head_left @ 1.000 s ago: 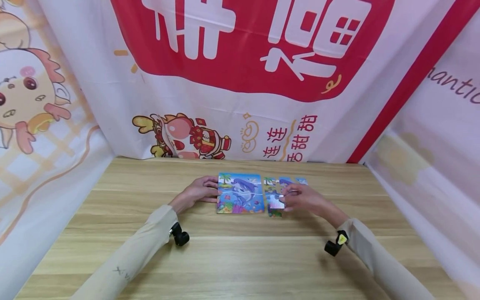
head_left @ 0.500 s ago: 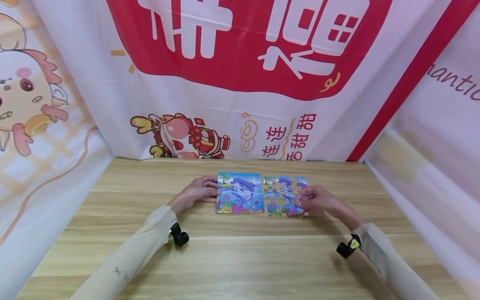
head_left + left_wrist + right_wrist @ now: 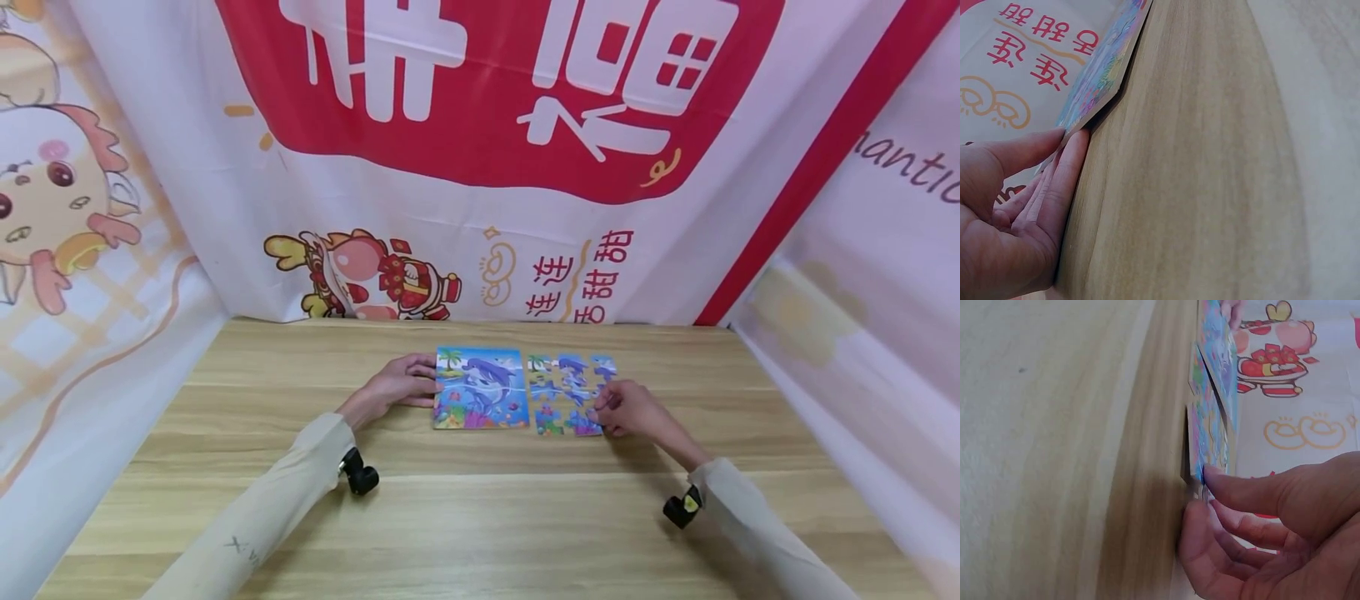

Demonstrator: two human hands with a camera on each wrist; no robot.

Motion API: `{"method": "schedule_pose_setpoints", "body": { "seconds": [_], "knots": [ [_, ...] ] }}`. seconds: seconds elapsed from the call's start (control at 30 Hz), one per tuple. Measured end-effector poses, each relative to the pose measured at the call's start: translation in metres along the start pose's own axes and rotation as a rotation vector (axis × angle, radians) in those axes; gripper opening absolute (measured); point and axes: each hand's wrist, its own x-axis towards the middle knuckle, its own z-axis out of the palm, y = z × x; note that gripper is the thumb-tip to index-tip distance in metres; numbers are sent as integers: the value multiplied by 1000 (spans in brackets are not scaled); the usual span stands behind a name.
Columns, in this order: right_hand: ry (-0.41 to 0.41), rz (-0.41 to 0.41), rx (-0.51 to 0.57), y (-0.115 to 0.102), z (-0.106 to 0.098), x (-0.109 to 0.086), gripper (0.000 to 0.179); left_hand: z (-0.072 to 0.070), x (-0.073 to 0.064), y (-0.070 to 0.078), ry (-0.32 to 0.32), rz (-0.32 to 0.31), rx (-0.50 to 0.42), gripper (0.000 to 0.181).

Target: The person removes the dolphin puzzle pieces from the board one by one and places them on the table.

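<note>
A dolphin picture board (image 3: pixel 483 387) lies flat at the far middle of the table. My left hand (image 3: pixel 397 385) holds its left edge, thumb on top and fingers against the side, as the left wrist view shows. To the board's right are several jigsaw pieces (image 3: pixel 572 371) with a matching dolphin print, laid close together with gaps. My right hand (image 3: pixel 633 410) pinches a jigsaw piece (image 3: pixel 585 423) by its right edge at the front of this group, beside the front left piece (image 3: pixel 549 422). In the right wrist view that piece (image 3: pixel 1195 447) sits slightly tilted above the table.
The wooden table (image 3: pixel 480 517) stretches toward me in front of both arms. A printed cloth (image 3: pixel 465 183) hangs right behind the table's back edge, and white cloth walls (image 3: pixel 847 333) stand at both sides.
My right hand first moved right, the piece's pale back giving way to its printed face. It has since lowered the piece beside the front left one. My left hand stays put.
</note>
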Motion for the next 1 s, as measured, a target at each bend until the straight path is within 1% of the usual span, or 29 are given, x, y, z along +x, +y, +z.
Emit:
{"method": "schedule_pose_setpoints", "body": {
  "seconds": [0.17, 0.33, 0.47, 0.6, 0.63, 0.7, 0.83, 0.93, 1.0],
  "knots": [
    [30, 63, -38, -2, 5, 1, 14, 0, 1, 0, 0, 6, -3, 60],
    [35, 49, -61, -4, 6, 4, 16, -1, 0, -1, 2, 1, -6, 60],
    [40, -26, -102, -10, 5, 7, 16, -2, -1, -3, 10, -13, -13, 58],
    [63, -137, -156, -21, 5, 10, 17, -1, 0, -6, 10, -7, -18, 58],
    [66, -151, -167, -25, 5, 11, 17, -1, 0, -7, 9, -5, -21, 58],
    [67, -154, -190, -33, 7, 13, 17, 0, 0, -7, 6, -1, -22, 58],
    [53, -150, -179, -47, 13, 18, 15, 1, 0, -6, 7, 4, -21, 58],
    [36, -196, -146, -54, 18, 23, 15, 0, 0, -6, 1, 12, -14, 58],
    [19, -246, -138, -58, 23, 27, 17, 0, 1, -5, 1, 14, -13, 58]
  ]
}}
